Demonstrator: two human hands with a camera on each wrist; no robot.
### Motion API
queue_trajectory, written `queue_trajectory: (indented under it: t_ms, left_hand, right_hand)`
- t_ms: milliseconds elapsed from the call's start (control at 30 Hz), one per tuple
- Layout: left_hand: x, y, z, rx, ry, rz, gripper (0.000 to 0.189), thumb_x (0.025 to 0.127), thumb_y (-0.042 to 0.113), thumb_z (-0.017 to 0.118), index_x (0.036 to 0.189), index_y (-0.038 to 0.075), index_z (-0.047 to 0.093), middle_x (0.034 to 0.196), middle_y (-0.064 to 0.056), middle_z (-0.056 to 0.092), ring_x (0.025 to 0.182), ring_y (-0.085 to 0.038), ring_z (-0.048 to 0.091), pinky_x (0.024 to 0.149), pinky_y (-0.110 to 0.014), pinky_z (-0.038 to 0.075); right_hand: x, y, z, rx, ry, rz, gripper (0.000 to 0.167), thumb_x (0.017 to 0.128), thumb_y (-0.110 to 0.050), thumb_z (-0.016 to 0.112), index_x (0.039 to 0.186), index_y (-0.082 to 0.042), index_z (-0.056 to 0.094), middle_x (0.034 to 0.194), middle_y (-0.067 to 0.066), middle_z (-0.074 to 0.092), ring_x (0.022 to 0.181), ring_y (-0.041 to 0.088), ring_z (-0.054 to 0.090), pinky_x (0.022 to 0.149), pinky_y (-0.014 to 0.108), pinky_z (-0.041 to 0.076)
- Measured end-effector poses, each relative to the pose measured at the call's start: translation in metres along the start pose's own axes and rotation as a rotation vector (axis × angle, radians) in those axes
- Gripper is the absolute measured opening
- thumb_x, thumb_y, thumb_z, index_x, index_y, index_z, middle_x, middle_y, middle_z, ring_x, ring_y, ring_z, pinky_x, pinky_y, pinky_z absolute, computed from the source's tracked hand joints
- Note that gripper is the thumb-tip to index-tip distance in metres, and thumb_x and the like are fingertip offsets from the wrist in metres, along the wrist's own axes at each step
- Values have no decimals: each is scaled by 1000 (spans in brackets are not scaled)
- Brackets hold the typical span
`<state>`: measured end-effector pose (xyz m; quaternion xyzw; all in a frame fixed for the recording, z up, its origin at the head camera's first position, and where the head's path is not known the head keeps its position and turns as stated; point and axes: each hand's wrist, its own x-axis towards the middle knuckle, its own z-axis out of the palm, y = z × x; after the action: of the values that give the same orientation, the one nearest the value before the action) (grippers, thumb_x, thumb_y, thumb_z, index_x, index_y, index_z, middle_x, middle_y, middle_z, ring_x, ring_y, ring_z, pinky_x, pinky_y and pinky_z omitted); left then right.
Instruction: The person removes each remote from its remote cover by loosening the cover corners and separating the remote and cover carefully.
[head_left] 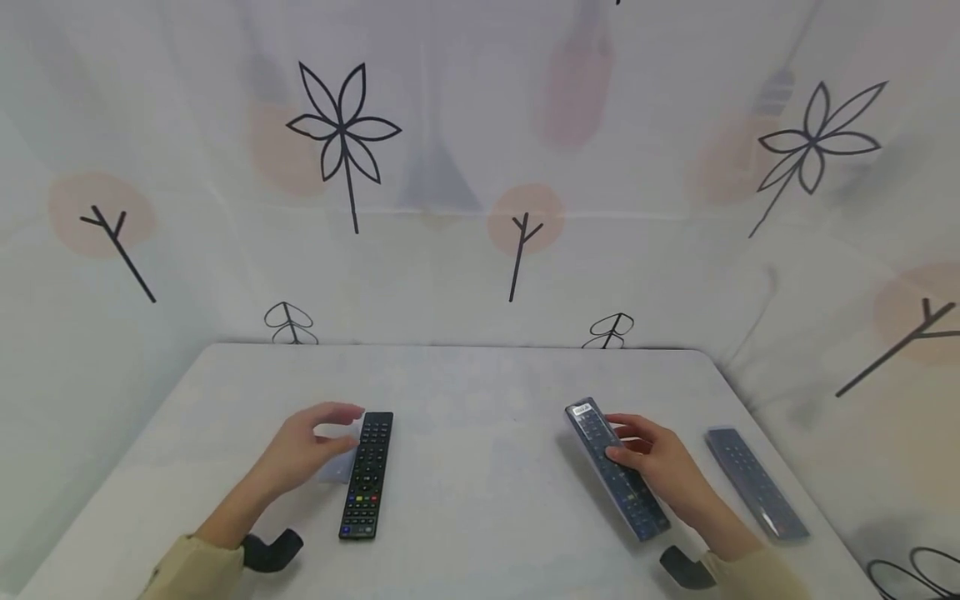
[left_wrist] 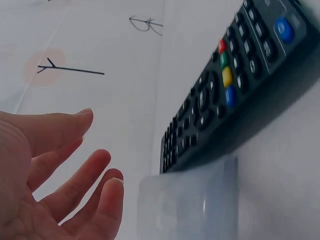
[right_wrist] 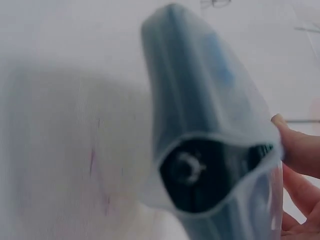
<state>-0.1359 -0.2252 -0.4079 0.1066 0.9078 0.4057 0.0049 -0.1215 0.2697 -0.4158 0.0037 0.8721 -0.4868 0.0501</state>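
My right hand (head_left: 660, 458) grips a dark remote control in a clear plastic sleeve (head_left: 618, 471), tilted, its shadow on the table beside it. In the right wrist view an opening in the sleeve (right_wrist: 215, 75) bares part of the black remote. My left hand (head_left: 307, 446), fingers parted and bent, holds nothing beside a bare black remote control (head_left: 367, 475). That remote lies on the table with its colored buttons up. A translucent plastic piece (left_wrist: 185, 205) lies beside it, partly behind the left hand in the head view.
Another plastic-covered remote (head_left: 756, 483) lies near the right edge of the white table (head_left: 465, 500). A patterned cloth (head_left: 450, 167) hangs behind the table and on both sides. A dark curved band end (head_left: 273, 550) sticks out by the left wrist.
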Motion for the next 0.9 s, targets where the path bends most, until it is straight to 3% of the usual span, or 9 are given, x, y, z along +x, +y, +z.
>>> queue_trajectory:
  t_ms: [233, 367, 600, 900]
  left_hand:
    - [4, 12, 15, -94, -50, -6, 42, 90, 17, 75, 130, 13, 63, 127, -3, 64, 120, -26, 58, 92, -43, 52]
    - [4, 16, 26, -173, -82, 21, 43, 90, 15, 75, 131, 12, 62, 125, -1, 64, 117, -23, 58, 92, -41, 52]
    - [3, 29, 44, -310, -155, 103, 47, 91, 16, 74, 135, 15, 58, 127, -10, 64, 113, -23, 62, 87, -28, 52]
    - [2, 49, 60, -420, -210, 151, 50, 91, 17, 74, 137, 17, 56, 127, -9, 64, 112, -22, 62, 86, -30, 53]
  right_hand:
    - [-5, -17, 18, 74, -19, -11, 54, 89, -12, 75, 139, -8, 56, 126, 16, 58, 107, 27, 59, 83, 32, 51]
    - [-8, -25, 30, 96, -24, -2, 53, 88, -10, 75, 138, -10, 57, 125, 13, 59, 107, 26, 59, 86, 36, 51]
    - [-14, -37, 49, 165, -66, -15, 51, 86, -9, 76, 135, -12, 60, 123, 10, 61, 108, 25, 59, 90, 38, 50]
    - [-18, -54, 72, 209, -134, -74, 51, 85, -9, 78, 133, -15, 62, 121, 8, 61, 108, 26, 59, 89, 39, 50]
